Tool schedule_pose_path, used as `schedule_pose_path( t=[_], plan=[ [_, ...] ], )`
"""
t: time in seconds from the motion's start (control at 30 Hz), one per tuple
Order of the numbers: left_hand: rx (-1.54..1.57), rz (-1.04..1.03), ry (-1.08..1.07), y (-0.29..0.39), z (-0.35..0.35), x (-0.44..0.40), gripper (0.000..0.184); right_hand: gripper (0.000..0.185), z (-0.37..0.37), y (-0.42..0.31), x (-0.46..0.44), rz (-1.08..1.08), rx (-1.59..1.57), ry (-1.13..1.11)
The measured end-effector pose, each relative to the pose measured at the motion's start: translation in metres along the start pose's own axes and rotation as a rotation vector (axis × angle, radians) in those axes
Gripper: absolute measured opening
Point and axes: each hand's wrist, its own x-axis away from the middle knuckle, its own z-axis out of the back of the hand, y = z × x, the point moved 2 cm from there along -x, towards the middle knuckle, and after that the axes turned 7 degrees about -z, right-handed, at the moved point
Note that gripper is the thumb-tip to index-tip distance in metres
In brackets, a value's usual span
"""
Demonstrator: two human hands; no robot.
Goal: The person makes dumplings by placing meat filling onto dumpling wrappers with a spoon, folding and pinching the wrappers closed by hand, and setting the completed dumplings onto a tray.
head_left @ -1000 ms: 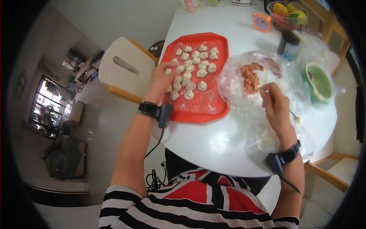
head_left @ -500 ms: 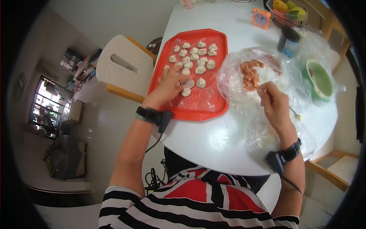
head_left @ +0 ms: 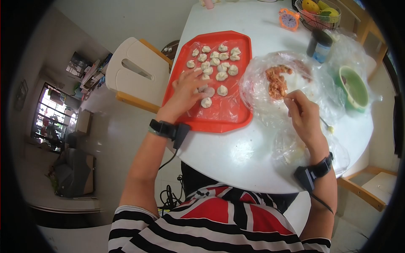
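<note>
My left hand (head_left: 185, 90) is over the left side of a red tray (head_left: 225, 125), fingers stretched out and thumb apart. Close to its thumb lie a flat, greyish-white round piece (head_left: 209, 91) and a white dumpling (head_left: 206, 102). Several more dumplings (head_left: 221, 76) sit in the tray on clear plastic film, some partly hidden by my fingers. My right hand (head_left: 303, 116) is closed, its fingers curled in a pinch just below the minced meat filling (head_left: 276, 86) on plastic wrap (head_left: 257, 99); whatever it may hold is hidden.
A green bowl (head_left: 363, 105) rests at the right among clear plastic bags (head_left: 291, 147). Farther back are a dark-lidded jar (head_left: 319, 45), an orange alarm clock (head_left: 289, 20) and a wire fruit basket (head_left: 333, 23). A white chair (head_left: 122, 78) stands left of the table (head_left: 244, 154).
My left hand has shifted slightly, its fingers stretching out and its thumb moving off the flat round piece. My right hand has hardly moved.
</note>
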Motion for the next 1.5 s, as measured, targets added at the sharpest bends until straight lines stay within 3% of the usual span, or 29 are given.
schedule_pose_path(
  t=[0.13,0.3,0.5,0.93,1.03,1.1,1.13,1.2,1.3,1.43,1.5],
  plan=[
    [-0.052,0.046,-0.074,-0.001,-0.004,0.0,0.048,0.006,0.0,0.0,0.0,-0.004,0.003,-0.011],
    [-0.134,-0.039,-0.127,-0.005,-0.005,-0.003,0.039,0.007,0.0,0.001,0.0,-0.009,0.014,-0.015],
    [-0.094,-0.125,0.008,-0.008,-0.01,-0.011,0.025,0.008,0.001,-0.001,0.0,-0.01,0.017,-0.025],
    [-0.06,0.011,-0.076,-0.014,-0.016,-0.018,0.034,0.01,0.001,0.0,0.0,0.02,0.017,-0.013],
    [0.042,0.075,-0.035,-0.013,-0.013,-0.02,0.036,0.009,0.004,-0.003,-0.001,0.016,0.017,-0.007],
    [-0.083,0.041,0.155,-0.019,-0.002,-0.017,0.04,0.008,0.009,-0.006,-0.001,-0.026,-0.012,0.046],
    [-0.077,0.039,0.152,-0.024,0.006,-0.016,0.04,0.008,0.01,-0.005,-0.001,-0.03,-0.007,0.047],
    [0.3,-0.03,0.399,-0.019,0.039,-0.013,0.042,0.008,0.015,-0.001,-0.003,-0.028,-0.093,0.148],
    [0.731,0.144,0.554,0.005,0.07,-0.002,0.044,0.014,0.028,0.003,-0.007,0.028,-0.33,0.212],
    [1.262,0.037,0.453,0.05,0.076,-0.002,0.044,0.016,0.058,-0.017,0.0,0.055,-0.451,0.342],
    [1.566,-0.05,0.31,0.082,0.067,-0.002,0.031,0.018,0.071,-0.029,0.008,0.051,-0.342,0.256]
  ],
)
